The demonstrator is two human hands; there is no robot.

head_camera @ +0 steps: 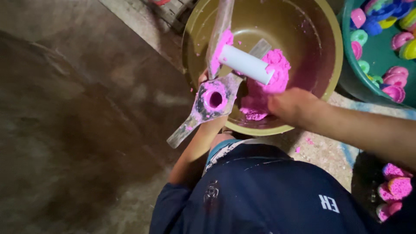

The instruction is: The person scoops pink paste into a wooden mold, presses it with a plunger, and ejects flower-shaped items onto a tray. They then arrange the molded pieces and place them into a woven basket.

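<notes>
A: The wide olive-green plastic basin [320, 65] holds a heap of pink damp powder [264, 86], and the flat grey metal mould [212, 102] sits over its near rim.

B: The left hand [203, 78] props the mould from beneath, its grip hidden. It could tip and spill.

A: The right hand [288, 106] is curled into the powder. The white plastic tube [247, 65] looks loose and might roll.
</notes>
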